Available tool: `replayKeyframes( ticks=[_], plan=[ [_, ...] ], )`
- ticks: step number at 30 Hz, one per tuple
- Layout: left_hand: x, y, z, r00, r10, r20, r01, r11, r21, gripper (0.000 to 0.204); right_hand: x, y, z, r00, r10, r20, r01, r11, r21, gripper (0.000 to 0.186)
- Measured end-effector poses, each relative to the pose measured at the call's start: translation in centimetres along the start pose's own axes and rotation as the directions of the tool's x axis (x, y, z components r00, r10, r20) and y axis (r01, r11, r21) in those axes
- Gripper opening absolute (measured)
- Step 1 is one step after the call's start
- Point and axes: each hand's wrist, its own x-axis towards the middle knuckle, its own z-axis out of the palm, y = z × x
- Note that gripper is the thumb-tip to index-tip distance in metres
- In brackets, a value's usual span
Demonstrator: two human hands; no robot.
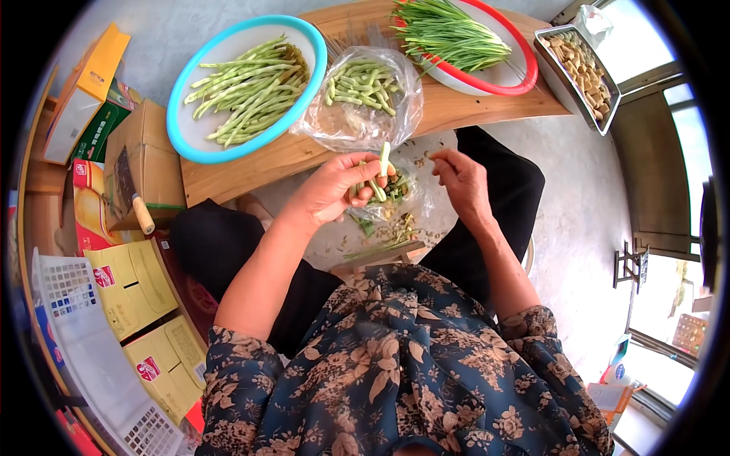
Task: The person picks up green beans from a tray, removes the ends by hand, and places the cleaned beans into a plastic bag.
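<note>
My left hand [328, 187] is closed around several pieces of green bean [385, 158], one standing up between thumb and fingers. To its right, my right hand [462, 182] is held up with fingertips pinched together; whatever is between them is too small to make out. Beyond my hands, a clear plastic bag [319, 125] on the table holds snapped bean pieces [361, 82]. Long whole green beans [258, 95] lie in a blue-rimmed bowl [176, 114] at the far left. Below my hands, partly hidden by the left one, is another clear bag [414, 199] with green and brown scraps.
The wooden table [236, 169] carries a red-rimmed bowl [525, 76] of chives [452, 34] and a metal tray [601, 125] of tan pieces. Cardboard boxes [148, 148], a wooden-handled knife [142, 214] and a white plastic basket [91, 334] are at my left. Scraps dot the floor.
</note>
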Motion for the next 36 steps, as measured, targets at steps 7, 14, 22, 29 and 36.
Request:
replayKeyframes(
  ticks=[7,14,22,29,36],
  plan=[
    [0.6,-0.4,-0.5,0.999,0.005,0.035,-0.001,0.992,-0.129,0.022,0.4,1.7,1.5,0.996,-0.072,0.043,0.079,0.981,-0.179,0.010],
    [1.2,-0.8,-1.2,1.000,0.019,-0.002,-0.019,0.990,-0.138,0.022,0.4,2.1,1.9,0.997,-0.071,0.041,0.073,0.996,-0.047,0.012],
    [2.4,-1.3,-0.8,0.992,0.062,-0.109,-0.074,0.991,-0.110,0.022,-0.2,-3.3,2.5,0.990,-0.126,0.064,0.112,0.976,0.185,0.010],
    [4.1,-0.1,-0.9,0.977,0.080,-0.200,-0.105,0.988,-0.116,0.019,-0.3,-2.1,2.8,0.971,0.180,0.158,-0.232,0.875,0.425,0.011],
    [12.4,6.2,-5.2,0.909,0.092,-0.407,-0.116,0.993,-0.035,0.025,-1.6,-0.1,2.1,0.938,0.227,0.262,-0.318,0.863,0.392,0.015]
  ],
)
